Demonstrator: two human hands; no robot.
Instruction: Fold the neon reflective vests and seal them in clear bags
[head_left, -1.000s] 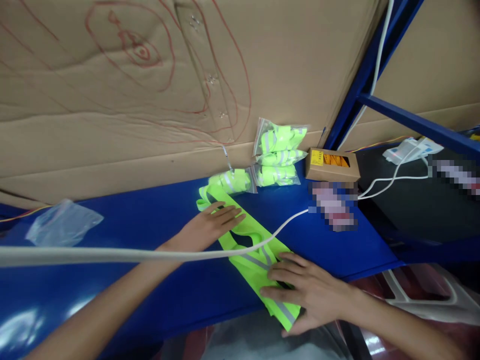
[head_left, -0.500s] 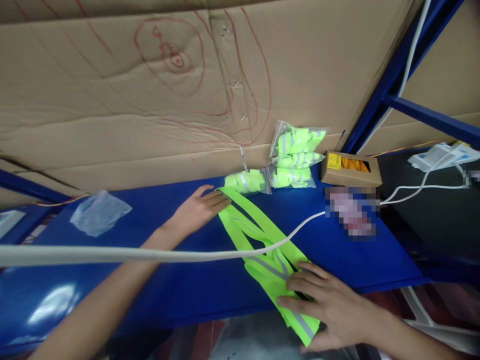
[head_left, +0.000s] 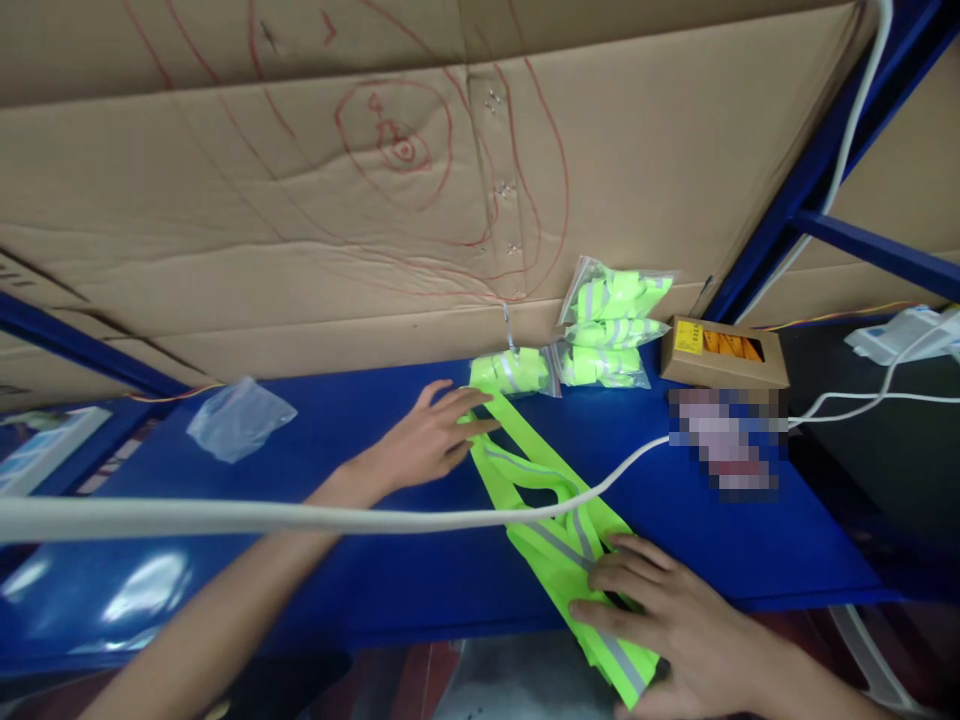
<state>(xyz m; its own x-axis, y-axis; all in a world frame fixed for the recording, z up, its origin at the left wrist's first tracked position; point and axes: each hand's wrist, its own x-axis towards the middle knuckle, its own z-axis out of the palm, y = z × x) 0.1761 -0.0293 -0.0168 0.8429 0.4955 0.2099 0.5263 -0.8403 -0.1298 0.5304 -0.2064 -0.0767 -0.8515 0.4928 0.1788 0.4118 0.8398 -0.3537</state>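
Note:
A neon yellow-green strap bundle with grey reflective stripes (head_left: 551, 545) lies slantwise on the blue table, its near end reaching over the front edge. My left hand (head_left: 424, 440) is at its far end, fingers spread and touching the strap there. At the near end, my right hand (head_left: 660, 610) rests on the material with its fingers apart and its thumb below the edge. Beyond my left hand sits a clear bag with a rolled neon strap (head_left: 510, 371).
More bagged neon straps (head_left: 604, 365) are stacked by the cardboard wall (head_left: 300, 200). Right of them is a small carton with orange contents (head_left: 724, 352). An empty clear bag (head_left: 240, 420) lies left. A white cable (head_left: 420, 519) crosses the foreground.
The view has shifted, so the scene sits further right and slightly lower. The fingers of my left hand have opened at the strap's far end. My right hand stays on the near end.

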